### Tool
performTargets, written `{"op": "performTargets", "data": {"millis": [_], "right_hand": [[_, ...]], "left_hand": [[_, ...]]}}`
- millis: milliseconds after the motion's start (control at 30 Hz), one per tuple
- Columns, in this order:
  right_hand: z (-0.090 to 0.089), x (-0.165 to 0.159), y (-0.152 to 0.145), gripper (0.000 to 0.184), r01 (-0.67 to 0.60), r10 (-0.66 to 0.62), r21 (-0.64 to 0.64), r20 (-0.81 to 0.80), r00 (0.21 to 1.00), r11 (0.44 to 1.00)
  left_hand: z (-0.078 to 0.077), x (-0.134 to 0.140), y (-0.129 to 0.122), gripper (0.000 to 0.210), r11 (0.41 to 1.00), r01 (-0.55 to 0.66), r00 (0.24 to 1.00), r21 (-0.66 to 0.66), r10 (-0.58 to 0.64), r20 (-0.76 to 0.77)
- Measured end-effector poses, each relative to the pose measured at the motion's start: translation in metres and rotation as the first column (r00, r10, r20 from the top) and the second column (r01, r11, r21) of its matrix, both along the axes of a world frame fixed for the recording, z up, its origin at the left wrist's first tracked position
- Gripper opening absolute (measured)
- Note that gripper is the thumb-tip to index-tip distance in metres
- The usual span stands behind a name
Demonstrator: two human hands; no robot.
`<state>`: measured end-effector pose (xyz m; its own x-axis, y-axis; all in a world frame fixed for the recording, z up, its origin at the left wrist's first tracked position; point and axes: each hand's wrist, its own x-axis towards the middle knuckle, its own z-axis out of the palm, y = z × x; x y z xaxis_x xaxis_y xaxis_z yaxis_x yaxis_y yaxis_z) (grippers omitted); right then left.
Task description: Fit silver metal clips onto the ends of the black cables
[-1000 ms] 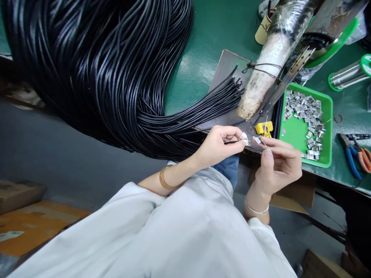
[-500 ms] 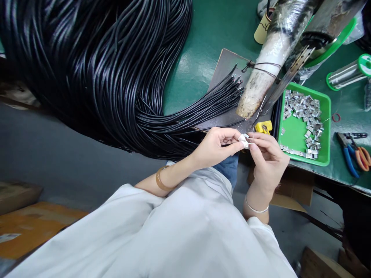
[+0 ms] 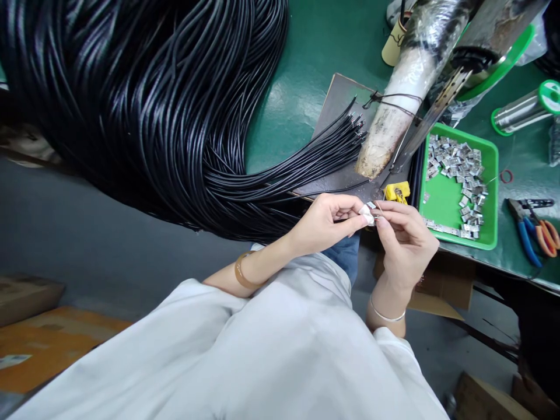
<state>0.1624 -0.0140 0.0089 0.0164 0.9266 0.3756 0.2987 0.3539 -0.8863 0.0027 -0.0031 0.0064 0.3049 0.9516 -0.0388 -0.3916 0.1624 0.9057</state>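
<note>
My left hand (image 3: 326,220) is closed in a pinch, its thumb and index fingertips wrapped in white tape (image 3: 366,214). Between those tips shows a small silvery metal connector (image 3: 371,205), partly hidden. My right hand (image 3: 405,236) meets it from the right, fingertips pinched on a thin wire (image 3: 380,206), whose far end I cannot trace. Just beyond the hands, stripped ends of a bundle of black cables (image 3: 324,153) lie on a dark board (image 3: 335,108). A yellow clip-like block (image 3: 396,191) sits behind my right fingers.
A green tray (image 3: 493,192) of small metal connectors stands right of my hands. Above the board hangs a plastic-wrapped white duct (image 3: 389,125) beside a metal bracket (image 3: 431,125). Farther right are a solder wire spool (image 3: 518,112) and pliers (image 3: 525,227). Cardboard boxes (image 3: 52,350) are at lower left.
My right hand has shifted slightly to the right, and the thin wire at its fingertips sits at a different angle. My left hand stays almost still.
</note>
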Motion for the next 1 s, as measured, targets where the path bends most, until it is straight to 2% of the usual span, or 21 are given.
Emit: {"op": "performTargets", "data": {"millis": [200,333,567,767,1000], "right_hand": [[-0.0039,0.0024,0.0012,0.01,-0.027,0.026,-0.055,-0.019,0.999,0.998],[-0.0079,0.0008,-0.0002,0.012,-0.037,0.037,-0.04,0.008,0.999,0.999],[-0.004,-0.0025,-0.0012,0.017,0.109,-0.108,0.042,-0.022,0.994,0.993],[0.0006,-0.0032,0.0008,0.018,0.056,-0.059,0.05,0.057,0.997,0.997],[-0.0091,-0.0061,0.0015,0.013,-0.006,0.006,-0.009,0.079,0.997,1.0]], "left_hand": [[-0.0014,0.0,0.0,0.017,1.0,-0.008,0.998,0.01,0.007,0.06],[-0.0006,-0.0009,0.0012,0.018,1.0,-0.011,0.996,0.012,0.01,0.092],[0.0008,-0.0021,0.0007,0.022,0.999,-0.019,1.0,-0.028,0.02,0.021],[-0.0008,-0.0028,0.0009,0.025,0.999,0.009,0.999,-0.036,-0.008,0.039],[-0.0037,-0.0015,-0.0015,0.024,1.0,-0.014,1.0,-0.008,0.014,0.02]]}}
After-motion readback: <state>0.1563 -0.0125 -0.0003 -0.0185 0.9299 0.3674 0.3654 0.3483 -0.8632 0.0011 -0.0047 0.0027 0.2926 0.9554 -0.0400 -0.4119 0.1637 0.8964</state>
